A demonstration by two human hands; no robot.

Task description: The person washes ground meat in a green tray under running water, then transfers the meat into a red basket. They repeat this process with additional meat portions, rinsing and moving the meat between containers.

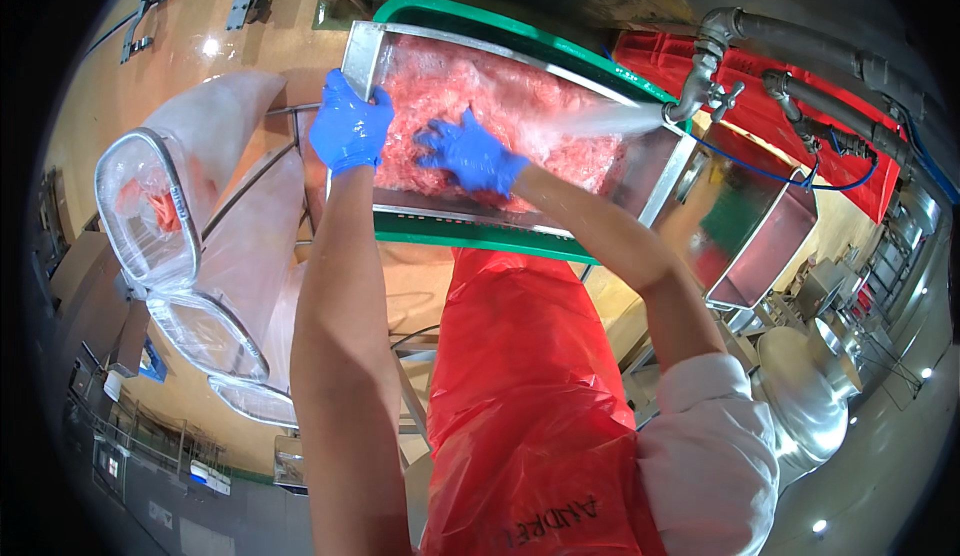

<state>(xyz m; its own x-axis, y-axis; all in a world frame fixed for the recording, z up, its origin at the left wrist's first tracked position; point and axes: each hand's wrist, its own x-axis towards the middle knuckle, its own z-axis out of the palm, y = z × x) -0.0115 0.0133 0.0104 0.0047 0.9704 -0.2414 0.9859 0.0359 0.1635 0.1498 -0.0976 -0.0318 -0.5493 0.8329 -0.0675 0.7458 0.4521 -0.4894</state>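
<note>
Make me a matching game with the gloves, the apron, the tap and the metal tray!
Things:
1. gloves
2. apron
3. tap
4. metal tray

Descriptions:
A. red
B. spraying water
C. blue
D. full of pink meat

Pairs: 1-C, 2-A, 3-B, 4-D. The left hand grips the tray's corner; the right hand rests spread on the meat.

We cannot see our right hand's point(470, 153) fingertips, buried in the pink meat point(455, 81), partly blurred by water spray point(580, 121).
</note>
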